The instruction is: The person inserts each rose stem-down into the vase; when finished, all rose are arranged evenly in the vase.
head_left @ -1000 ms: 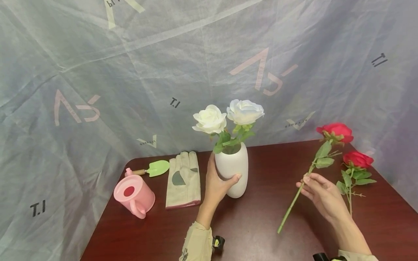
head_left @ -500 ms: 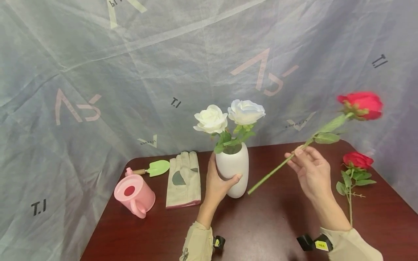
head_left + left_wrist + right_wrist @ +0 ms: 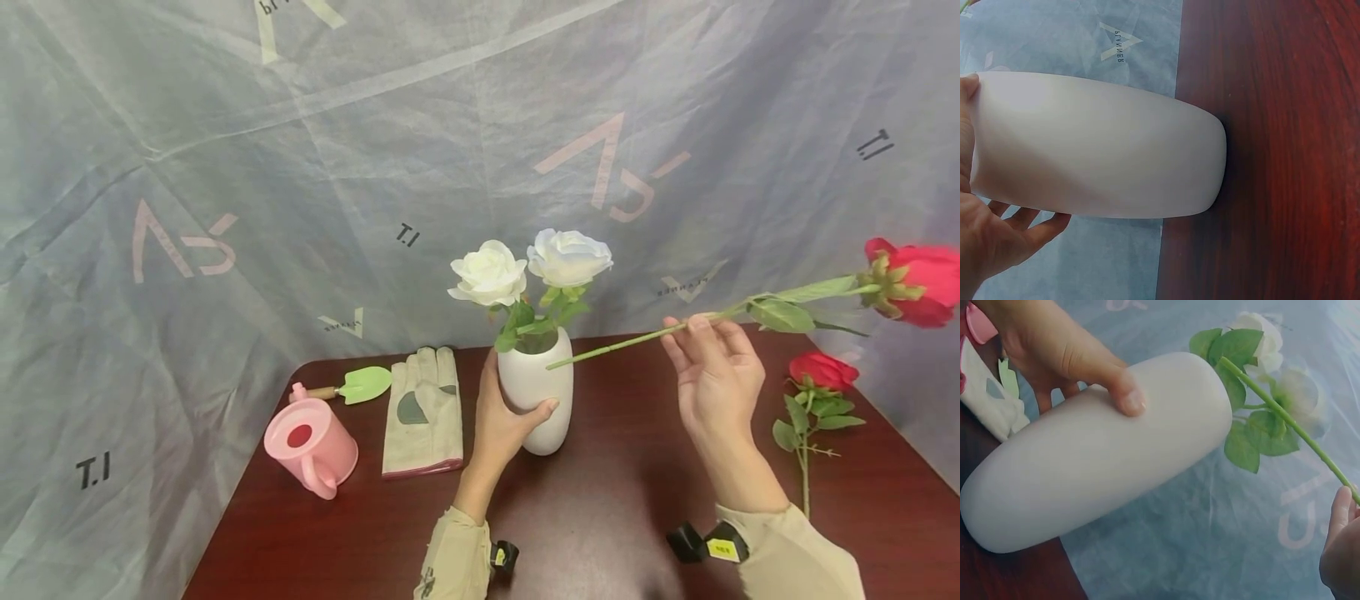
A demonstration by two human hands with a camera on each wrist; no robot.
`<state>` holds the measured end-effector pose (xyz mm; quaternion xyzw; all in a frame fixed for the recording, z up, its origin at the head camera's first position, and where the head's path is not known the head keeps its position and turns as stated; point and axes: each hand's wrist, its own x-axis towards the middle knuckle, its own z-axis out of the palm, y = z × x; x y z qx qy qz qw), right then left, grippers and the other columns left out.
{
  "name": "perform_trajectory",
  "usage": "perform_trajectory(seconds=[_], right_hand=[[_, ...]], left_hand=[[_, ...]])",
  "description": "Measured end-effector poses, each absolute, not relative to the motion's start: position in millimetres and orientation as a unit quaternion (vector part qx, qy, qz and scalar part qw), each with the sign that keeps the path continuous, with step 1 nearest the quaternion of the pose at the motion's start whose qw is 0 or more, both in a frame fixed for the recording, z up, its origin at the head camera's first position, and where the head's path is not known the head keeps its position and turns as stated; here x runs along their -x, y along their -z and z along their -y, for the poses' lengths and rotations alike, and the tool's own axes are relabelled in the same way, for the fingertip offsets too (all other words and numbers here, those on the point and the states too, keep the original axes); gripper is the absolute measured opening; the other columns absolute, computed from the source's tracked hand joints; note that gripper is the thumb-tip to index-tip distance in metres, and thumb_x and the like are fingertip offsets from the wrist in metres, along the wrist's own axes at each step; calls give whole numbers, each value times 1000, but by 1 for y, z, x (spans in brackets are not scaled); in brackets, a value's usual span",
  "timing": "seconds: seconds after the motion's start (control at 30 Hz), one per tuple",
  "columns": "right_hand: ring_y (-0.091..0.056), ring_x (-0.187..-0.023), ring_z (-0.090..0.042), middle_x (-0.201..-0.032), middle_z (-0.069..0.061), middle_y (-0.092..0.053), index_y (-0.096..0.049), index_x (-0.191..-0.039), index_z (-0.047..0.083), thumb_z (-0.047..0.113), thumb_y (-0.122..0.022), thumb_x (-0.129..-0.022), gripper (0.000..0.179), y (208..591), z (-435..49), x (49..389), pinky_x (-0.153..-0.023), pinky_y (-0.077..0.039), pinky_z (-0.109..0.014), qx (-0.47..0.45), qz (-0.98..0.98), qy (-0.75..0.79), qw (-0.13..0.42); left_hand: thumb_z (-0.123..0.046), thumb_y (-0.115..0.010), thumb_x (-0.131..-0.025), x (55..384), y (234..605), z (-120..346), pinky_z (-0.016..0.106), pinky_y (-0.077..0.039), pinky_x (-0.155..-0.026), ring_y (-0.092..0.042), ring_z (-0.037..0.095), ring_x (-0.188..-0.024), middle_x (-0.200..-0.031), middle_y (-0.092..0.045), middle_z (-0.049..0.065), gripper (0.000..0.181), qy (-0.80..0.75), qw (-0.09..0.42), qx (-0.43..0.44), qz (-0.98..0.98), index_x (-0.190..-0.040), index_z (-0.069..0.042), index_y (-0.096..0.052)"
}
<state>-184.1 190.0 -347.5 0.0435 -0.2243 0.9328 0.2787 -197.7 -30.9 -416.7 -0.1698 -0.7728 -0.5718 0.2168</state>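
A white vase stands upright on the table, holding a white rose and a pale bluish-white rose. My left hand grips its side, thumb across the front and the other fingers behind. In the right wrist view the left thumb lies on the vase wall. My right hand pinches the green stem of a red rose held in the air. The bloom points right, and the stem's cut end overlaps the vase just below its rim in the head view.
A second red rose lies on the dark red table at the right. Left of the vase are a folded glove, a green trowel and a pink watering can. A grey cloth hangs behind.
My right hand has lifted the red rose and tipped it toward level, its bloom swinging right and its stem end moving up and left to the vase. My left hand stays on the vase.
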Motion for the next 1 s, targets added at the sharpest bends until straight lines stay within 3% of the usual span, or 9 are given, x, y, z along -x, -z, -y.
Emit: perform_trajectory(seconds=[0.1,0.5,0.8,1.0], right_hand=[[-65,-75,-34,-73,-20,-59,-57,-84,-11,-15,-59,-83,4,344,-186,188,-64,-54,-36,-43,229,-931,281],[-66,-75,-33,-76,-19,-61,-56,-86,-13,-14,-62,-81,8,337,-167,198,-63,-54,-34,-47,293,-906,303],[-67,-72,-26,-75,-13,-63,-59,-83,-5,-8,-65,-81,7,339,-151,199,-61,-53,-31,-15,380,-875,300],[-65,-69,-22,-76,-9,-64,-60,-81,-1,-4,-68,-80,8,337,-144,201,-56,-53,-29,-1,428,-849,311]], left_hand=[[-17,-82,-65,200,419,31,46,-40,-88,-48,24,-111,-133,-43,9,95,573,214,166,774,-143,-9,-29],[-37,-83,-65,216,444,33,42,-41,-89,-47,16,-112,-135,-41,-5,100,565,215,166,779,-145,-29,-24],[-37,-83,-64,215,444,32,42,-41,-89,-48,17,-112,-135,-41,-4,100,565,212,166,780,-145,-27,-25],[-27,-84,-63,215,443,32,45,-41,-88,-49,21,-111,-134,-42,3,100,569,213,165,777,-145,-19,-27]])
